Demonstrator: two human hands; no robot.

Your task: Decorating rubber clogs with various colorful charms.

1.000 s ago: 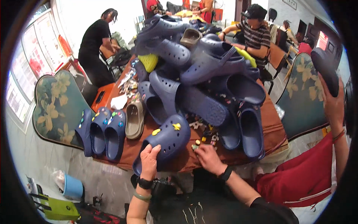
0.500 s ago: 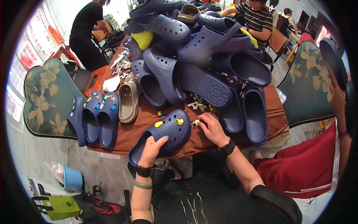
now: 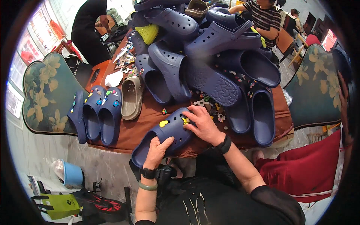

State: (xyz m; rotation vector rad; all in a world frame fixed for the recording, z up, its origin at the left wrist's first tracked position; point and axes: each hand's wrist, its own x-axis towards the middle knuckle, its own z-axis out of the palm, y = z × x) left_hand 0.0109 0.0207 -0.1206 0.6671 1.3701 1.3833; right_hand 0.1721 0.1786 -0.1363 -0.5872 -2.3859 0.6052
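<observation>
Gripping a navy clog (image 3: 173, 132) near its foot opening, the left hand (image 3: 156, 150) lays its thumb on top, the other fingers mostly hidden. The right hand (image 3: 204, 125) is half curled over the toe, fingers at a yellow charm (image 3: 185, 121); whether it pinches anything else, I cannot tell. A second yellow charm (image 3: 164, 123) sits in the upper, and several visible holes are bare. Loose charms (image 3: 218, 113) lie beyond on the brown surface (image 3: 279, 112). To the left, three charm-studded clogs (image 3: 108, 125) look further along; most clogs in the navy pile (image 3: 221, 41) show bare holes. Half a second ago the right hand was beside the toe, over the surface; now it is on the clog.
</observation>
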